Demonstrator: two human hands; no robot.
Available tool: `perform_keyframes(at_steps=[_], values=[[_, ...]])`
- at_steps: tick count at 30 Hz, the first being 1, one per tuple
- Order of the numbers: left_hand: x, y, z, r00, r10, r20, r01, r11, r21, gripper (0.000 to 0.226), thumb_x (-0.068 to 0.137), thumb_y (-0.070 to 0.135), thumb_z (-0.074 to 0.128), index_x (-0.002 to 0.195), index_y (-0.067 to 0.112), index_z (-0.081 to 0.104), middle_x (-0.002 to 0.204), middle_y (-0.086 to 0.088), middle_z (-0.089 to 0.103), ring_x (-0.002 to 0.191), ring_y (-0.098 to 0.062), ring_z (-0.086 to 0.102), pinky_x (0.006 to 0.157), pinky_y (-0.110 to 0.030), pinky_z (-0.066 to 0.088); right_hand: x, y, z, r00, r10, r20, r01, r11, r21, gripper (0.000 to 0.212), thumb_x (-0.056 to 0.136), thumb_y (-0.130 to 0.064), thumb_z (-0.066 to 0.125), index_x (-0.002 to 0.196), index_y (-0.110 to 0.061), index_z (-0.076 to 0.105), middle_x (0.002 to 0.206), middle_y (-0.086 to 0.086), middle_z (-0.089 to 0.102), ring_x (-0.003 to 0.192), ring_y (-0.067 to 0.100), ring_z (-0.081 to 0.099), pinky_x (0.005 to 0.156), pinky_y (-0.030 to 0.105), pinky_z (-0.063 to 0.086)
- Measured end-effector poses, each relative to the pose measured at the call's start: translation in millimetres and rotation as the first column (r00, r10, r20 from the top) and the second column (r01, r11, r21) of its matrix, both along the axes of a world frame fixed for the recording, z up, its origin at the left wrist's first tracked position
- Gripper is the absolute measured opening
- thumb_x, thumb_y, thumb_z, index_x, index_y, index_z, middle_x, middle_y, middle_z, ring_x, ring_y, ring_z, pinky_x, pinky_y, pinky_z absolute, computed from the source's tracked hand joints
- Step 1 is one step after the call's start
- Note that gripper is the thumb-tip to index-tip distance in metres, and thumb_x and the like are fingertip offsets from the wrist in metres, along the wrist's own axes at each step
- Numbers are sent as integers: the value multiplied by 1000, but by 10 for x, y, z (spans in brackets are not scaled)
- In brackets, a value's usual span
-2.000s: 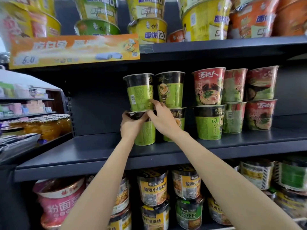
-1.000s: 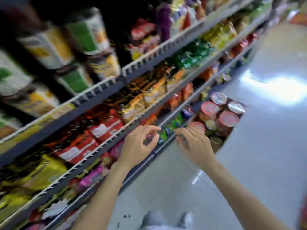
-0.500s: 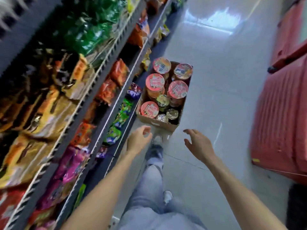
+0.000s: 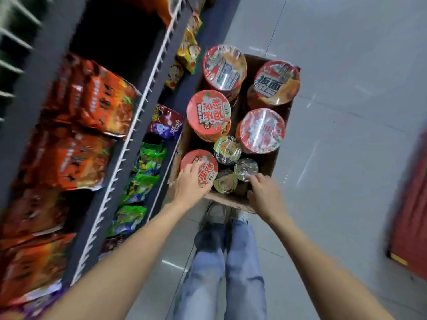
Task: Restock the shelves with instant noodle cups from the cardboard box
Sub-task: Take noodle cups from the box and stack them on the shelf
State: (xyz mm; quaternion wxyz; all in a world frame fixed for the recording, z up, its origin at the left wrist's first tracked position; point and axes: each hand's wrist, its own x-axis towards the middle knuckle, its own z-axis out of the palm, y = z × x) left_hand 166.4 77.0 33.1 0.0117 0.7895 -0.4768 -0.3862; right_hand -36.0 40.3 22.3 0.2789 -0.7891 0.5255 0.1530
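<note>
box: the cardboard box (image 4: 233, 202) sits on the floor (image 4: 346, 112) right beside the shelves (image 4: 129, 144), just past the person's shoes (image 4: 216, 213)
big cups: five red-lidded noodle cups fill most of it, two at the far end, two in the middle, and one red-lidded cup (image 4: 204, 168) in the near-left corner
small cups: three small clear-wrapped cups are squeezed along the near-right side; the nearest two are the near small cup (image 4: 225, 181) and the right small cup (image 4: 245, 166)
left hand: the left hand (image 4: 190, 184) lies on top of that near-left red lid, fingers spread and fairly straight, touching it rather than wrapped round it
right hand: the right hand (image 4: 265, 195) is over the near edge of the box, fingers curled down onto the right small cup; honestly can't tell if it's actually gripping it or just touching
shelves: orange snack bags (image 4: 92, 100) up top, green packets (image 4: 143, 172) lower down, all a bit blurry
</note>
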Motion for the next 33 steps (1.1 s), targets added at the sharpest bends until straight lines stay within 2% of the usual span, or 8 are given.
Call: perform_keyframes(at_steps=[4, 9, 12, 16, 19, 25, 28, 33], values=[[-89, -382, -867, 999, -13, 31, 15, 999, -39, 71, 81, 32, 68, 142, 22, 34, 141, -4, 36, 129, -24, 33, 104, -33, 29, 141, -165, -1057, 980, 155, -122, -157, 988, -7, 34, 56, -5, 75, 87, -9, 65, 84, 10, 63, 73, 32, 60, 55, 36, 47], [-189, -685, -1800, 963, -237, 130, 240, 971, -11, 93, 79, 42, 69, 150, 24, 11, 154, -12, 13, 140, -29, 13, 111, -43, 25, 234, -251, -2112, 949, 259, -180, -264, 965, -5, 27, 68, -9, 51, 88, -8, 69, 86, 15, 65, 76, 34, 62, 61, 38, 52], [-162, -775, -2140, 920, -375, 113, 373, 927, 38, 109, 75, 45, 72, 151, 22, -3, 157, -12, -3, 144, -32, 1, 114, -44, 18, 215, -307, -2571, 910, 289, -297, -287, 957, 53, 40, 66, -17, 68, 105, -9, 70, 107, 19, 66, 98, 35, 64, 79, 44, 54], [-76, -832, -2375, 887, -447, 115, 457, 885, -82, 115, 71, 35, 79, 151, 17, -1, 158, -11, -7, 145, -31, 0, 115, -45, 14, 153, -356, -2945, 833, 390, -393, -376, 919, 116, 69, 96, -22, 43, 151, -7, 3, 156, 25, -2, 145, 39, -1, 116, 52, 0], [-33, -854, -2436, 864, -491, 111, 503, 846, -175, 114, 67, 32, 81, 151, 9, 6, 158, -9, 2, 145, -28, 5, 117, -44, 15, 162, -325, -3102, 807, 393, -441, -409, 910, 63, 72, 96, -29, 44, 151, -13, 0, 155, 28, 2, 144, 43, 2, 116, 53, 0], [-48, -897, -2328, 871, -477, 116, 491, 843, -220, 112, 62, 31, 82, 149, 6, 15, 150, -17, 24, 138, -34, 24, 112, -44, 27, 199, -216, -2874, 783, 384, -490, -428, 904, 25, 69, 95, -33, 44, 149, -14, 4, 151, 30, 12, 139, 49, 15, 114, 57, 6], [-62, -893, -2084, 891, -439, 120, 454, 875, -168, 113, 63, 35, 80, 149, 8, 13, 145, -22, 27, 128, -38, 33, 104, -46, 37, 262, -159, -2375, 870, 206, -448, -247, 969, -34, 65, 80, -26, 64, 140, -16, 44, 134, 31, 46, 119, 52, 46, 105, 61, 33], [-54, -760, -1433, 971, -239, 16, 238, 959, -154, 116, 61, 40, 82, 148, 3, 14, 141, -18, 26, 127, -34, 35, 102, -40, 36, 216, -100, -1130, 964, -37, -264, 24, 998, -49, 108, 45, -33, 81, 143, -16, 38, 131, 26, 44, 110, 45, 46, 95, 60, 38]])
